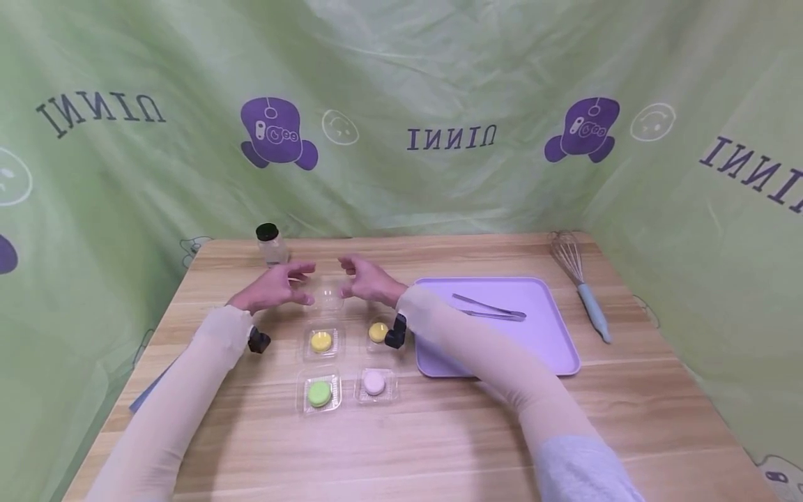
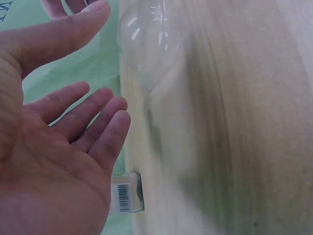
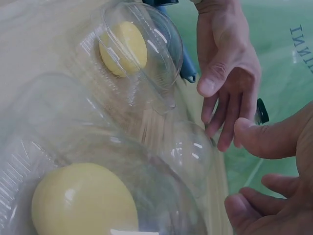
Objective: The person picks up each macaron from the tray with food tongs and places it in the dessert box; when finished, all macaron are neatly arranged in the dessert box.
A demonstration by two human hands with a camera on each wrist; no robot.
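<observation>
A clear plastic domed box (image 1: 327, 298) stands between my two hands on the table, with nothing coloured showing inside it. On its left is my left hand (image 1: 276, 287), fingers spread and apart from the box. My right hand (image 1: 370, 280) is at its right side, thumb and fingers parted; whether it touches the box I cannot tell. Nearer to me, clear boxes hold a yellow macaron (image 1: 321, 341), a second yellow macaron (image 1: 378, 332), a green macaron (image 1: 319, 394) and a pink macaron (image 1: 374, 382). Both hands appear unclenched in the right wrist view.
A purple tray (image 1: 552, 348) with metal tongs (image 1: 495, 310) lies to the right, partly under my right forearm. Beyond it is a whisk (image 1: 586, 300) with a blue handle. A black-lidded jar (image 1: 272, 245) stands at the back left. A blue object (image 1: 147, 392) shows beside my left forearm.
</observation>
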